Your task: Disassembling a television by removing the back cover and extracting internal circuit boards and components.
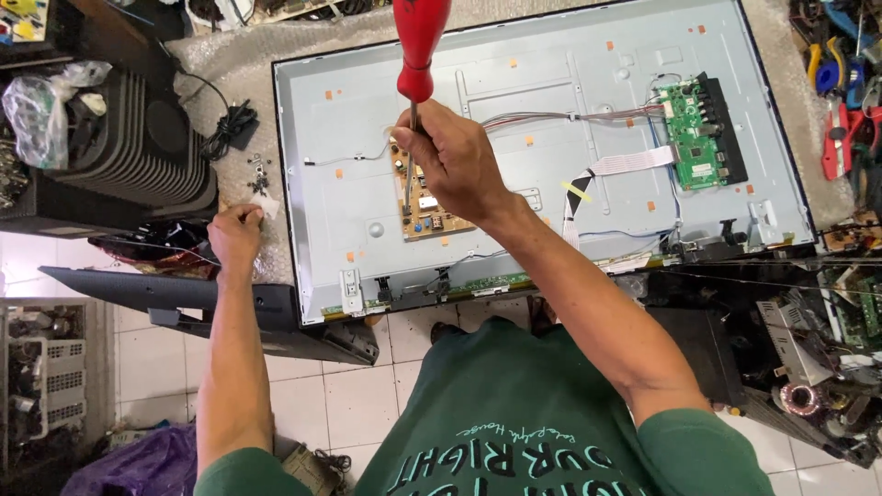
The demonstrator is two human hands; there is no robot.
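- Right hand [455, 161], centre of the frame: fingers closed around the metal shaft of a red-handled screwdriver [418, 50]. The handle rises towards the top edge of the frame; the tip points down at the tan circuit board [424, 207].
- The tan circuit board sits on the grey metal back of an opened flat-screen panel [551, 119], which fills the upper middle and right of the frame. The right hand covers part of the board.
- Left hand [236, 237], left of centre: fingers curled shut and pinching something small and white just off the panel's left edge. I cannot tell what it is.
- A few small dark screws [258, 174] lie scattered just above the left hand, on the bubble wrap [230, 64] under the panel.
- Green circuit board [694, 138] at the upper right of the panel. A flat white ribbon cable [629, 163] runs from it towards the centre, and a bundle of thin wires crosses above that.
- Black plastic cover [184, 298] leans at the lower left, below the left hand.
- Black ribbed casing [138, 147] at the upper left.
- White tiled floor [358, 404] along the bottom, and the person's green shirt [514, 413].
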